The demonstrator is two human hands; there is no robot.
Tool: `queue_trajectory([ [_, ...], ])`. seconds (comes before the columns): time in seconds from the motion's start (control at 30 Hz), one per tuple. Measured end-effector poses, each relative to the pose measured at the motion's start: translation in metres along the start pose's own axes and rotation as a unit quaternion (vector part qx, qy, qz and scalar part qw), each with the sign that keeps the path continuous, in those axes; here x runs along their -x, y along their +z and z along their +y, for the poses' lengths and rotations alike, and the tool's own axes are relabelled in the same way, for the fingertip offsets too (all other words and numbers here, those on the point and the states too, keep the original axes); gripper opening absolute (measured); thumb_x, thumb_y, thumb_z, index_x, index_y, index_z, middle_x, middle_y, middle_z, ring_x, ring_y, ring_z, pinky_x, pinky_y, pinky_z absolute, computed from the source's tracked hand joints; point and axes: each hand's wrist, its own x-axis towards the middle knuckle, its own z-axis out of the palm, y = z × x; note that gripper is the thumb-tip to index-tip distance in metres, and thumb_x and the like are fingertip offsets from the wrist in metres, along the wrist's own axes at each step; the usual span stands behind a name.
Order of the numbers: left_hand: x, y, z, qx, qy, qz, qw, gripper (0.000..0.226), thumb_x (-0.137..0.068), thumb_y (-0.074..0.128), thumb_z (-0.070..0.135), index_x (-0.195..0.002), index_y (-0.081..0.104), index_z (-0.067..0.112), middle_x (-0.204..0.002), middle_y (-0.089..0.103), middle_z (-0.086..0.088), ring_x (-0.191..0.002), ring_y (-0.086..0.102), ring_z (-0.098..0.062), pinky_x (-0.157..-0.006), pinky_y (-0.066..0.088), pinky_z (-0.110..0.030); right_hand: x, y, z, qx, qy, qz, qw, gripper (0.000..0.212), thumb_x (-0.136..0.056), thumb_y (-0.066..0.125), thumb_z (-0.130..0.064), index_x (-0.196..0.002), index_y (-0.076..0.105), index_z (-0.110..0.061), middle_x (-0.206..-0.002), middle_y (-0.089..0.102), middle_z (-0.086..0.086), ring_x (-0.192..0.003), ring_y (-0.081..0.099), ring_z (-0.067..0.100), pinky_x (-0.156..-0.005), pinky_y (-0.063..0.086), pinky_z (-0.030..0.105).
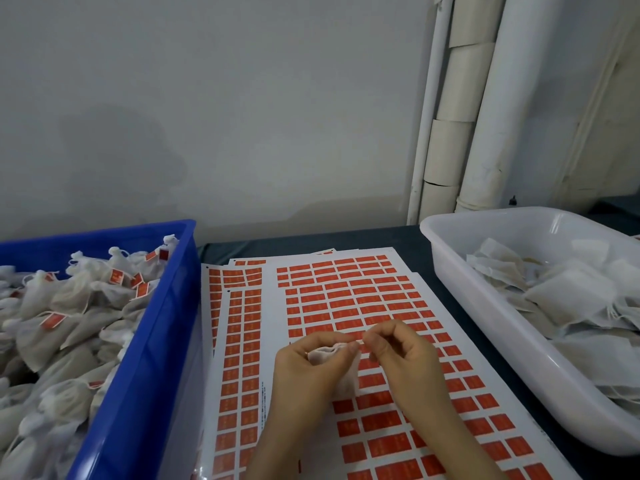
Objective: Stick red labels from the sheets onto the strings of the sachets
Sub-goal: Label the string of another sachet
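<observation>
Left grip (304,368): fingers curled round a white sachet (323,355), held just above the label sheets (346,296).
Right grip (401,358): fingertips pinched on a thin pale string (358,340) at the sachet's gathered top, almost touching the left grip's fingertips.
Sheets: directly beneath both grips; several overlap, each printed with rows of red labels (384,445); a few blank gaps show in the rows nearest the grips.
Open room: flat sheets run ahead of the grips and back toward the person, with nothing standing on them.
Blue crate (162,341): close to the left of the left grip; its tall wall runs along the sheets' left edge; heaped with sachets already carrying red labels.
White tub (485,323): to the right of the right grip; its rim runs along the sheets' right edge; holds flat white sachets.
Table (408,237): dark surface showing beyond the sheets and beside the tub.
Pipes (485,116): white, upright against the wall, far beyond the right grip.
</observation>
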Motion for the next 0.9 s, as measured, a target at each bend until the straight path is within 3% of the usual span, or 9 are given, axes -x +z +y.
queue_trajectory([
  [0.13,-0.003,-0.001,-0.001,-0.005,0.003,0.011,1.000,0.017,-0.073,0.077,0.028,-0.068,0.071,0.043,-0.076,0.067,0.027,-0.078,0.061,0.008,-0.052,0.046,-0.007,0.000,-0.003,-0.003,-0.010,0.007,0.034,0.999,0.023,-0.074,0.048,-0.051,-0.077,0.057,-0.030,-0.071,0.063,-0.018,-0.071,0.062,0.004,-0.057,0.044,0.008],
  [0.2,-0.004,-0.004,-0.001,-0.008,0.004,0.002,1.000,0.019,-0.075,0.076,0.026,-0.069,0.071,0.044,-0.075,0.069,0.024,-0.078,0.062,0.008,-0.057,0.049,-0.009,-0.002,-0.007,-0.004,-0.031,0.028,0.063,0.997,0.029,-0.073,0.044,-0.055,-0.080,0.057,-0.029,-0.077,0.064,-0.015,-0.074,0.063,0.008,-0.063,0.050,0.017],
  [0.3,-0.004,-0.004,-0.001,-0.011,-0.015,-0.018,1.000,0.010,-0.076,0.075,0.025,-0.067,0.072,0.030,-0.074,0.068,0.024,-0.077,0.062,0.009,-0.050,0.048,-0.008,-0.004,-0.010,-0.005,-0.058,0.063,0.084,0.993,0.032,-0.072,0.042,-0.057,-0.084,0.057,-0.031,-0.087,0.065,-0.013,-0.083,0.063,0.010,-0.074,0.054,0.029],
  [0.43,-0.002,-0.004,-0.003,-0.018,-0.019,-0.026,0.999,0.009,-0.075,0.076,0.023,-0.074,0.069,0.028,-0.076,0.066,0.027,-0.075,0.065,-0.006,-0.049,0.046,-0.007,-0.003,-0.009,-0.005,-0.080,0.081,0.057,0.992,0.038,-0.071,0.043,-0.055,-0.081,0.061,-0.024,-0.068,0.064,-0.010,-0.067,0.061,0.010,-0.062,0.049,0.020],
  [0.5,0.000,-0.004,-0.003,-0.008,-0.010,-0.032,0.999,0.015,-0.069,0.080,0.024,-0.075,0.068,0.031,-0.079,0.065,0.028,-0.078,0.065,-0.001,-0.049,0.046,-0.007,-0.001,-0.009,-0.007,-0.148,0.101,0.003,0.984,0.036,-0.074,0.046,-0.050,-0.081,0.066,-0.021,-0.058,0.059,-0.004,-0.055,0.054,0.010,-0.058,0.048,0.020],
  [0.63,0.001,-0.003,-0.002,-0.011,0.006,-0.046,0.999,0.019,-0.073,0.078,0.021,-0.071,0.068,0.037,-0.080,0.066,0.024,-0.082,0.061,0.007,-0.051,0.047,-0.007,0.001,-0.011,-0.011,-0.324,0.126,-0.083,0.934,0.027,-0.081,0.048,-0.032,-0.078,0.070,-0.017,-0.068,0.063,0.012,-0.054,0.055,0.015,-0.058,0.052,0.020],
  [0.77,0.000,-0.004,-0.003,-0.058,0.022,-0.048,0.997,0.017,-0.078,0.074,0.026,-0.071,0.068,0.041,-0.080,0.064,0.031,-0.085,0.057,0.014,-0.050,0.044,-0.003,0.001,-0.012,-0.010,-0.341,0.115,-0.098,0.928,0.025,-0.082,0.047,-0.029,-0.077,0.058,-0.007,-0.064,0.059,0.010,-0.050,0.051,0.016,-0.054,0.050,0.019],
  [0.9,0.002,-0.001,-0.004,-0.084,0.039,-0.068,0.993,0.017,-0.080,0.072,0.026,-0.072,0.065,0.039,-0.080,0.061,0.039,-0.085,0.055,0.018,-0.052,0.042,0.000,-0.001,-0.013,-0.008,-0.310,0.101,-0.085,0.941,0.024,-0.081,0.047,-0.031,-0.076,0.055,-0.008,-0.059,0.055,0.005,-0.045,0.046,0.012,-0.054,0.048,0.018],
])
